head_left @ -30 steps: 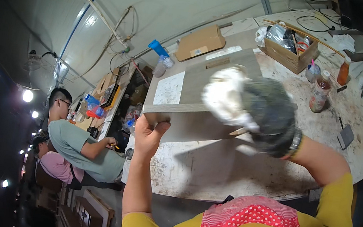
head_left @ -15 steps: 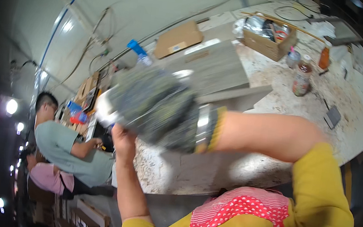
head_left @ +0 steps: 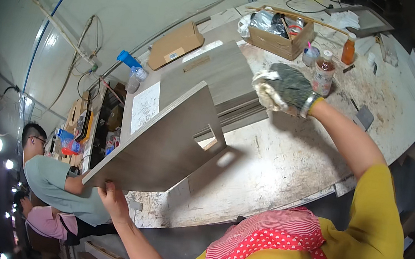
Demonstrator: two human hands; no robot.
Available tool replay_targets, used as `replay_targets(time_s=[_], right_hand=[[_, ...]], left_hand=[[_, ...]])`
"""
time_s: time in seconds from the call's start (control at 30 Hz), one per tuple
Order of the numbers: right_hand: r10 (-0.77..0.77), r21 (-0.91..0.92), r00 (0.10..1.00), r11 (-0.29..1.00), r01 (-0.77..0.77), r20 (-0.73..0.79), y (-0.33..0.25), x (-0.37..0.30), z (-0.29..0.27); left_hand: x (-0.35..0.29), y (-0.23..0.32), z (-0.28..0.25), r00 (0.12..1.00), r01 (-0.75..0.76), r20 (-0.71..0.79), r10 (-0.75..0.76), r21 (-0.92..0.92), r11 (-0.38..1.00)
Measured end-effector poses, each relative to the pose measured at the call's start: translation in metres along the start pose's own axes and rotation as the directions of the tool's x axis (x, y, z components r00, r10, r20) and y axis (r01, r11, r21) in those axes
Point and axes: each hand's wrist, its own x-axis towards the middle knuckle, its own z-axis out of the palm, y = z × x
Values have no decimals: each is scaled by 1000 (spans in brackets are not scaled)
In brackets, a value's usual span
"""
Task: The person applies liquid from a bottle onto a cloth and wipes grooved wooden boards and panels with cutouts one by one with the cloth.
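My bare left hand (head_left: 113, 200) grips the lower left edge of a grey wood-look panel (head_left: 160, 146), which stands tilted above the table. The panel has a rectangular cutout near its right end. My right hand (head_left: 294, 86) wears a dark grey knit glove and is closed round a crumpled whitish rag (head_left: 271, 93). It is held over the table, to the right of the panel and apart from it. Behind the tilted panel lie several flat grey panels (head_left: 213, 69), stacked. The thumb of my left hand shows at the panel's edge; its other fingers are partly hidden.
The white table (head_left: 276, 166) is stained. A cardboard box (head_left: 278, 43) of wrapped items, a drink bottle (head_left: 324, 74), an orange bottle (head_left: 348, 49) and a dark grey block (head_left: 364, 118) lie right. A cardboard sheet (head_left: 177, 45) sits behind. A co-worker (head_left: 65, 178) stands left.
My gloved right hand has swung from beside my left hand far to the right with the rag. The panel now shows in full view, and my left hand has moved slightly left and down.
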Motion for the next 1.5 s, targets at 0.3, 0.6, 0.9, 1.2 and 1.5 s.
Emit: replay_targets(time_s=[0.3, 0.6, 0.9, 1.2, 1.5], right_hand=[[-55, 108, 938, 989, 98, -342, -32, 33, -27], [238, 574, 943, 817, -66, -231, -50, 9, -38], [-96, 322, 968, 931, 170, -233, -64, -31, -35], [19, 299, 996, 954, 7, -83, -22, -103, -74], [252, 201, 962, 942, -268, 101, 62, -196, -32]], left_hand=[[-11, -4, -22, 1000, 7, 20, -7, -20, 1000], [-14, -7, -25, 998, -60, 35, 58, 55, 997], [-37, 28, 27, 994, -88, 83, 74, 180, 980], [-97, 65, 250, 430, -647, 876, 219, 130, 751], [-204, -43, 352, 377, -554, 924, 63, 171, 815]])
